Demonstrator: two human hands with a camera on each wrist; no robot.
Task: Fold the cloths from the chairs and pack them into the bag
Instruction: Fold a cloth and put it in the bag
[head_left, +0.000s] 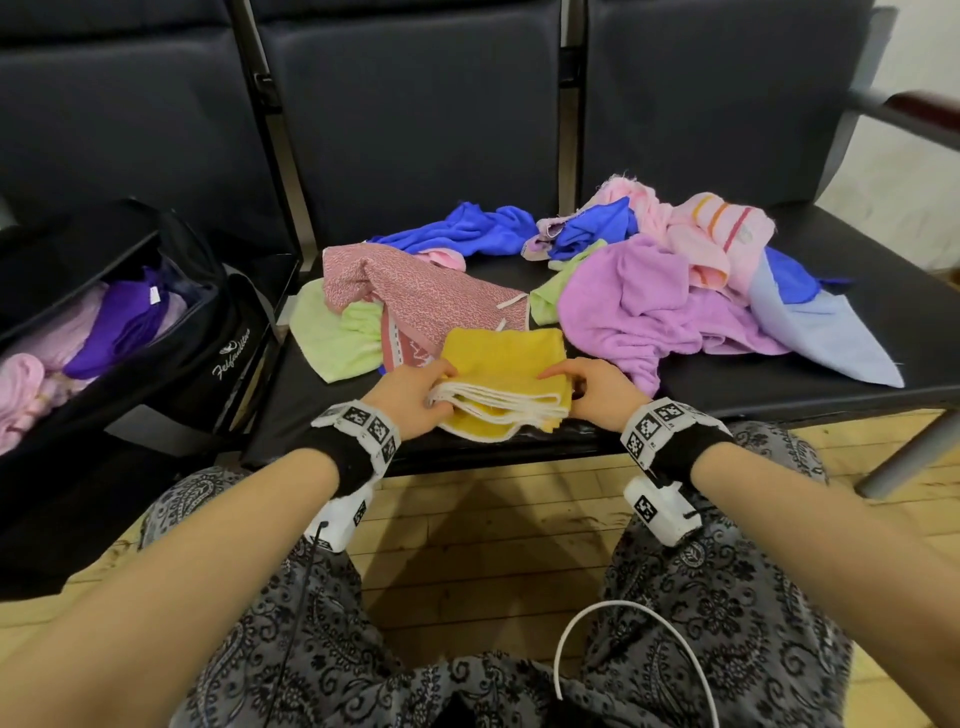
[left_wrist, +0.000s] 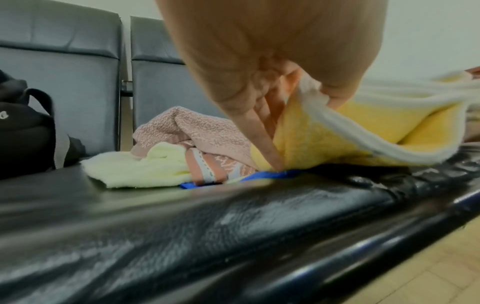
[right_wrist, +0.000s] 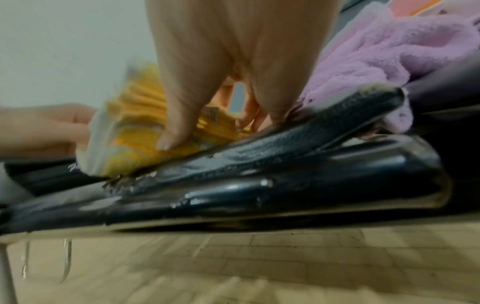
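A folded yellow cloth (head_left: 506, 376) with white edging lies at the front edge of the middle chair seat (head_left: 322, 415). My left hand (head_left: 415, 397) grips its left side, thumb over the white edge (left_wrist: 337, 127) and fingers (left_wrist: 265, 131) beneath. My right hand (head_left: 592, 387) holds its right side, thumb (right_wrist: 176, 131) pressed on the yellow cloth (right_wrist: 145, 131). The open black bag (head_left: 171, 353) stands on the left chair with purple and pink cloths inside.
Unfolded cloths lie behind: a red patterned one (head_left: 421, 301), light green (head_left: 332, 338), lilac (head_left: 644, 306), blue (head_left: 462, 228), pink striped (head_left: 717, 234), pale blue (head_left: 826, 332). Chair backs (head_left: 405, 104) rise at the rear. Wooden floor (head_left: 493, 519) lies below.
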